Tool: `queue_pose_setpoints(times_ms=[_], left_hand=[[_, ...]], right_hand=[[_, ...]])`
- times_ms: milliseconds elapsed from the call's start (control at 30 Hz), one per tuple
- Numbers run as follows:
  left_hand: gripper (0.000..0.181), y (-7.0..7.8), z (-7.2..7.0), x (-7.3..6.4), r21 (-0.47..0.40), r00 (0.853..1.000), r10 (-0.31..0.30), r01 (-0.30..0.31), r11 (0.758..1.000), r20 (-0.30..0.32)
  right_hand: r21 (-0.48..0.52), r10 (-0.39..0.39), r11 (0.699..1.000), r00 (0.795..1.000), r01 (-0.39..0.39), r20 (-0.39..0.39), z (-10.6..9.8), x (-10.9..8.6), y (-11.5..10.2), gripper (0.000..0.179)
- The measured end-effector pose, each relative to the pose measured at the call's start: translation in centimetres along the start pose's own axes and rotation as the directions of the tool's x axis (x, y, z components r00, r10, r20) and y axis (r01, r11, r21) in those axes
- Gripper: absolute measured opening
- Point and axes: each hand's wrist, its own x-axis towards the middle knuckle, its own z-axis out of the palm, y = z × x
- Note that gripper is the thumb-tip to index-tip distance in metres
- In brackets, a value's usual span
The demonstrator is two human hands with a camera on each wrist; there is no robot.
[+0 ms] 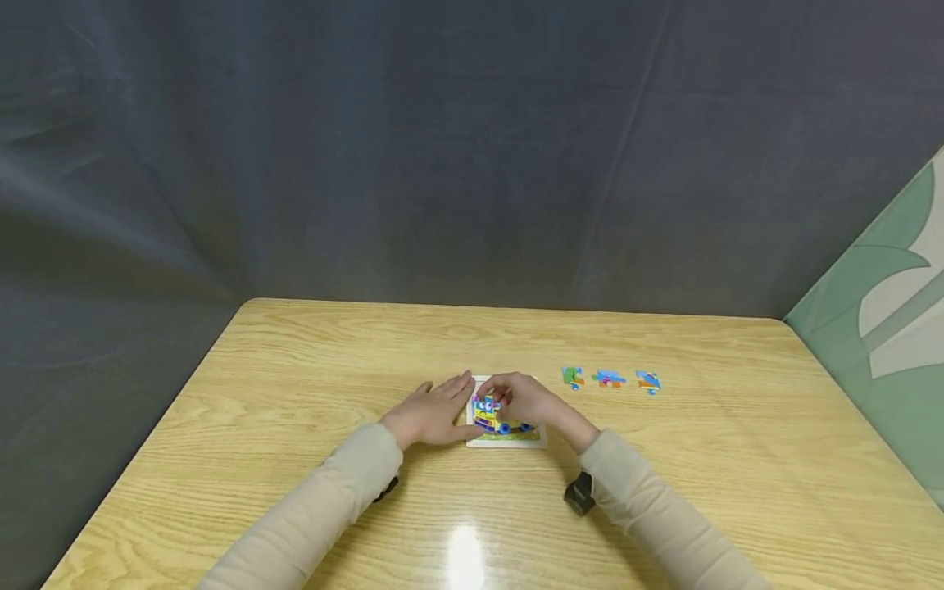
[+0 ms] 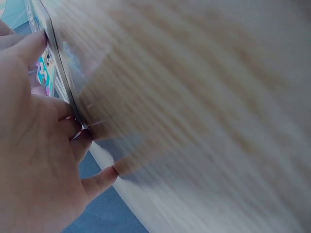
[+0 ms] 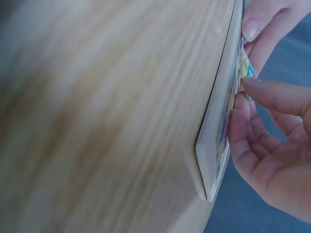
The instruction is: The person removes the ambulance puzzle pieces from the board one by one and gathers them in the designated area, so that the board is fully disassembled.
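Note:
A small picture puzzle in a white frame lies flat on the table, showing a yellow and blue vehicle with eyes. Along its left edge, my left hand lies with fingers extended, fingertips at the upper left corner and thumb at the lower left. My right hand reaches over the puzzle's upper right part and covers it. Between its thumb and fingers it pinches a puzzle piece, which stands tilted up from the frame in the right wrist view. The left thumb is close beside that piece.
To the right of the frame, three loose puzzle pieces lie in a row: a green one, a blue and pink one and a blue and orange one. A dark curtain hangs behind the wooden table.

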Motion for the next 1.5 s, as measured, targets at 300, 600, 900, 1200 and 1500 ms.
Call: queue_pose_setpoints(times_ms=[300, 600, 900, 1200, 1500], left_hand=[[0.082, 0.1, 0.0, -0.1, -0.004, 1.000, 0.006, -0.006, 1.000, -0.025], [0.083, 0.1, 0.1, 0.0, 0.000, 1.000, 0.000, 0.000, 1.000, -0.024], [0.084, 0.2, 0.1, -0.2, -0.011, 1.000, -0.006, 0.006, 1.000, -0.025], [0.084, 0.1, 0.3, -0.1, -0.005, 1.000, 0.011, -0.011, 1.000, -0.024], [0.083, 0.1, 0.2, -0.1, 0.007, 1.000, 0.019, -0.018, 1.000, -0.024]], right_hand=[[-0.023, -0.036, 0.999, 0.999, 0.036, -0.014, -0.1, -0.3, -0.4, 0.031], [0.011, -0.009, 1.000, 0.998, 0.010, -0.069, -0.8, -0.8, -0.4, 0.030], [0.047, 0.012, 0.999, 0.994, -0.007, -0.106, -2.9, -2.7, 0.6, 0.028], [0.004, 0.023, 1.000, 0.990, -0.023, -0.142, -5.2, -5.1, 2.8, 0.027], [0.010, 0.070, 0.998, 0.987, -0.069, -0.148, -6.6, -7.1, 4.9, 0.027]])
